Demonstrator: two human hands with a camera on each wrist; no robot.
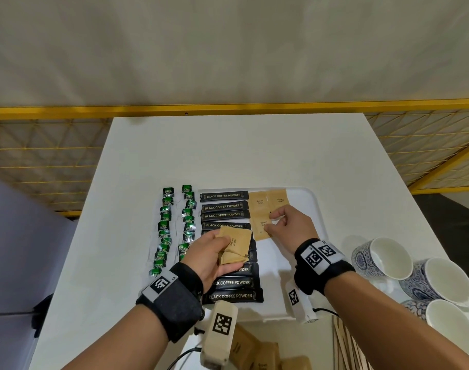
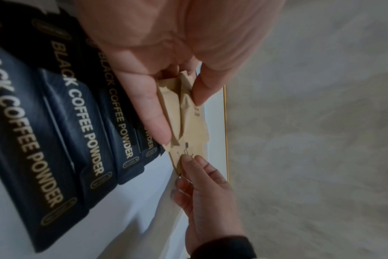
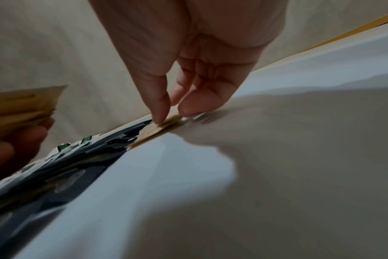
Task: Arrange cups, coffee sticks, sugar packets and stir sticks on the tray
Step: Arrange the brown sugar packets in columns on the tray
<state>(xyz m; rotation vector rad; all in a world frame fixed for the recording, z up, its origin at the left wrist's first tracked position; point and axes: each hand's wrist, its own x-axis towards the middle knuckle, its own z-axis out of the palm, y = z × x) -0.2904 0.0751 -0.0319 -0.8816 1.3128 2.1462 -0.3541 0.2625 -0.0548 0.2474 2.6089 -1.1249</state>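
Note:
A white tray (image 1: 309, 198) holds a column of black coffee sticks (image 1: 224, 206) (image 2: 78, 122) on its left side. Two brown sugar packets (image 1: 260, 201) lie side by side at its far edge. My right hand (image 1: 272, 222) (image 3: 173, 113) pinches the right edge of a third sugar packet (image 1: 261, 232) (image 3: 153, 133) that lies flat on the tray just below them. My left hand (image 1: 220, 252) (image 2: 179, 115) hovers over the coffee sticks and grips a small stack of sugar packets (image 1: 233, 248) (image 2: 188, 121) between thumb and fingers.
Three blue-patterned cups (image 1: 383, 259) stand on the table right of the tray. Wooden stir sticks (image 1: 345, 345) and more sugar packets (image 1: 254, 351) lie near the front edge. Two columns of green packets (image 1: 165, 225) lie left of the tray. A yellow mesh fence (image 1: 228, 109) runs behind the table.

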